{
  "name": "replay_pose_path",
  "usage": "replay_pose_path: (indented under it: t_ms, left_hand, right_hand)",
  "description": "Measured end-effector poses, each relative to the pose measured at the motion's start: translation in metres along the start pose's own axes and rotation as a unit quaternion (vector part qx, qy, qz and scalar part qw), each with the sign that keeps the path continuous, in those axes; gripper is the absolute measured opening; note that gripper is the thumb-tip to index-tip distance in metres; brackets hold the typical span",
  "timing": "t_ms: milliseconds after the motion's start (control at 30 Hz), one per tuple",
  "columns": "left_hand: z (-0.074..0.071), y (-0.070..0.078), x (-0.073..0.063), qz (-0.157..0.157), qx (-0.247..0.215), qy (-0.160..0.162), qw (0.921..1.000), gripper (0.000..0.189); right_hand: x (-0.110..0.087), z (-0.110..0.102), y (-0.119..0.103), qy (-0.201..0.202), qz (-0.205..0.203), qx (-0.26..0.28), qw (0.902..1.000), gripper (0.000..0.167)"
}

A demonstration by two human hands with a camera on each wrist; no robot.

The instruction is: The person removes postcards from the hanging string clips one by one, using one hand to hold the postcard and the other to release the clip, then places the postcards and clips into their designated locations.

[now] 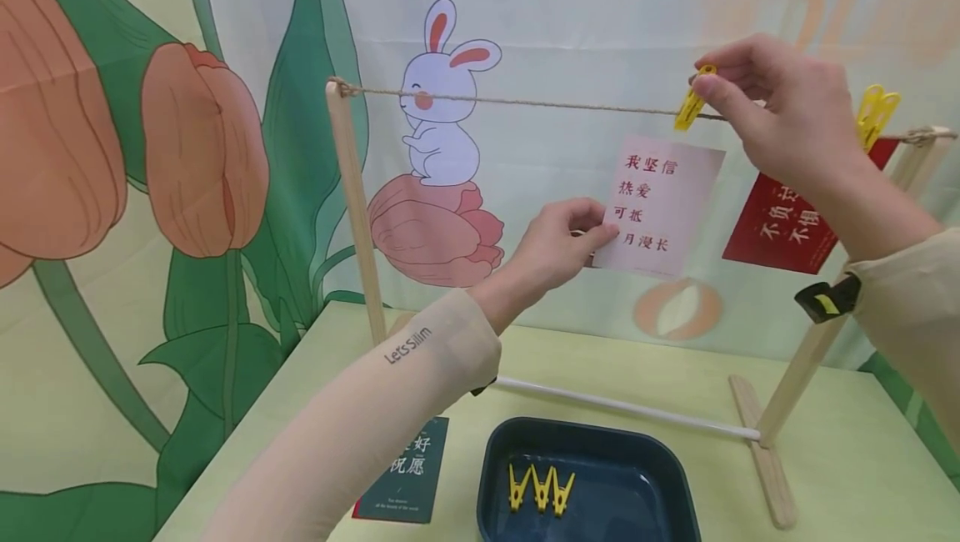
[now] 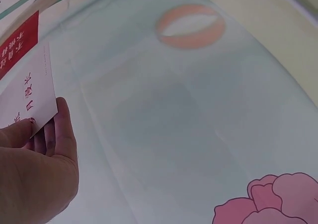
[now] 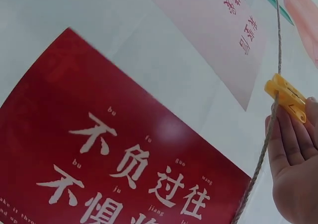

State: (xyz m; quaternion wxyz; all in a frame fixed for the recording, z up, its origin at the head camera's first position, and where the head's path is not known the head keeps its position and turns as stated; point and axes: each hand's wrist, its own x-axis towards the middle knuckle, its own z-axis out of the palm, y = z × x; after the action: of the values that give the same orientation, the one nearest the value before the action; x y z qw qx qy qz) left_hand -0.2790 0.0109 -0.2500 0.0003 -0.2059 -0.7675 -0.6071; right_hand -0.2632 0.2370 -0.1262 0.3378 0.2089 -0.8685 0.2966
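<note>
My left hand pinches a pale pink card with red characters at its lower left edge, just below a twine line. Up at the line, my right hand pinches a yellow clothespin between thumb and fingers; the right wrist view shows this clothespin at the twine. A gap separates the card's top edge from the clothespin. Right of it, a red card hangs from the line under a yellow clothespin, partly hidden by my right arm.
Wooden posts carry the twine, with a white rod low between them. On the table, a dark blue tray holds several yellow clothespins. A green card lies left of it, partly under my left sleeve.
</note>
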Motion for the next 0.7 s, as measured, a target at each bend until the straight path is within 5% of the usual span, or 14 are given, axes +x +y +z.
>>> replay_pose_path:
  t_ms: [300,700]
  left_hand:
    - [-0.004,-0.003,-0.002,0.005,0.015,0.004,0.9999,0.009]
    - [-0.025,-0.016,-0.011,0.006,0.007,-0.012,0.9999,0.01]
  right_hand:
    - [-0.002,-0.001,-0.002,0.053,-0.049,-0.001,0.9974,0.024]
    - [-0.021,0.004,-0.014,0.041,-0.113,0.003,0.9928,0.024]
